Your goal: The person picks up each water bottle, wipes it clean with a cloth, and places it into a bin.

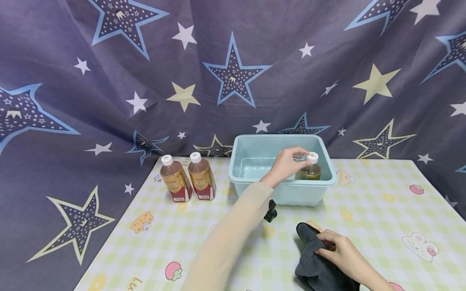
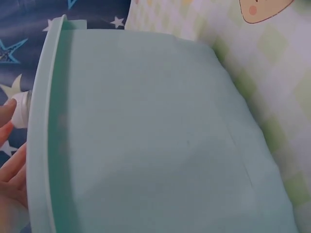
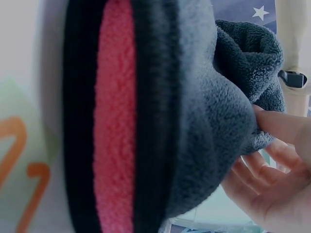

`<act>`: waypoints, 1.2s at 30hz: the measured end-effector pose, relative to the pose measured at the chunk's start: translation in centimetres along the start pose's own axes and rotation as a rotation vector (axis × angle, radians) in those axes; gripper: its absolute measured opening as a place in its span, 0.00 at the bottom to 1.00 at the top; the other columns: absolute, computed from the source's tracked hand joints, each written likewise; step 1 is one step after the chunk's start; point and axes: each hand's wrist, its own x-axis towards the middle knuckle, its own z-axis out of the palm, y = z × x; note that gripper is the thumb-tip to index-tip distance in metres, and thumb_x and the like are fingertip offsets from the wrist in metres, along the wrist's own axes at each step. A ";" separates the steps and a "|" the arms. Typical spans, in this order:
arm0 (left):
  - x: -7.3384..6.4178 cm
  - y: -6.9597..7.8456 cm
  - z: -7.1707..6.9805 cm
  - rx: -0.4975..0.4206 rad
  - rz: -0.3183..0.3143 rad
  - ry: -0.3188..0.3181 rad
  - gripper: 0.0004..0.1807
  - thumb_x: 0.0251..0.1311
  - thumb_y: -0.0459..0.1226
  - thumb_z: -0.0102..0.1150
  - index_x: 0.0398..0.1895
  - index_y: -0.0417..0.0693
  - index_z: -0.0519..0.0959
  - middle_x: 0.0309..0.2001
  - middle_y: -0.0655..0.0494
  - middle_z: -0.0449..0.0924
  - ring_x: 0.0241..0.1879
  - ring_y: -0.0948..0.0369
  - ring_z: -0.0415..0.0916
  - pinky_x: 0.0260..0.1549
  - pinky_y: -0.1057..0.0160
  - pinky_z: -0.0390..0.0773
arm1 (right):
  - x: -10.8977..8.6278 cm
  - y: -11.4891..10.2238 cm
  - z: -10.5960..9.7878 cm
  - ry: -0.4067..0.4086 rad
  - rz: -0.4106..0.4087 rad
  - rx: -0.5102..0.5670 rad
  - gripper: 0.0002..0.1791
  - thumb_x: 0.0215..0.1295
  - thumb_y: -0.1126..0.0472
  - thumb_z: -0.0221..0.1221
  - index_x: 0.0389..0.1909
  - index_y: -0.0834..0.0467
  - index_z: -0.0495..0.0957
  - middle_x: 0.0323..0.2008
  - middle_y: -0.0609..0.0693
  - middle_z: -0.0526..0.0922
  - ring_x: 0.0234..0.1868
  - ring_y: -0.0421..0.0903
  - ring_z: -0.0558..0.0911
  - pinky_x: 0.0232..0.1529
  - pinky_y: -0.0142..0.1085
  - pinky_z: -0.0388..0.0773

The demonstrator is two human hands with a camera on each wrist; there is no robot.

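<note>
A plain cream sleeve [image 1: 227,242], long and smooth with a few soft creases, covered the person's left arm as far as a cuff [image 1: 265,186], just short of the bare left hand [image 1: 289,162]. Beside that cuff sat a small black gadget [image 1: 270,211], which the right wrist view showed as a squarish case with rounded corners and a greyish patch. Well apart from the cuff, the right hand [image 1: 342,251] was likewise bare.

Left arm [image 1: 231,238] reaching forward, right fingers [image 1: 331,236] pinching
</note>
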 end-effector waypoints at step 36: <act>-7.0 -3.3 -16.0 0.061 0.022 0.176 0.12 0.53 0.35 0.59 0.42 0.42 0.78 0.41 0.49 0.79 0.41 0.54 0.75 0.44 0.58 0.76 | 0.1 -0.2 -0.6 -0.008 -0.015 -0.019 0.07 0.53 0.63 0.61 0.35 0.59 0.78 0.29 0.44 0.75 0.27 0.32 0.70 0.25 0.28 0.75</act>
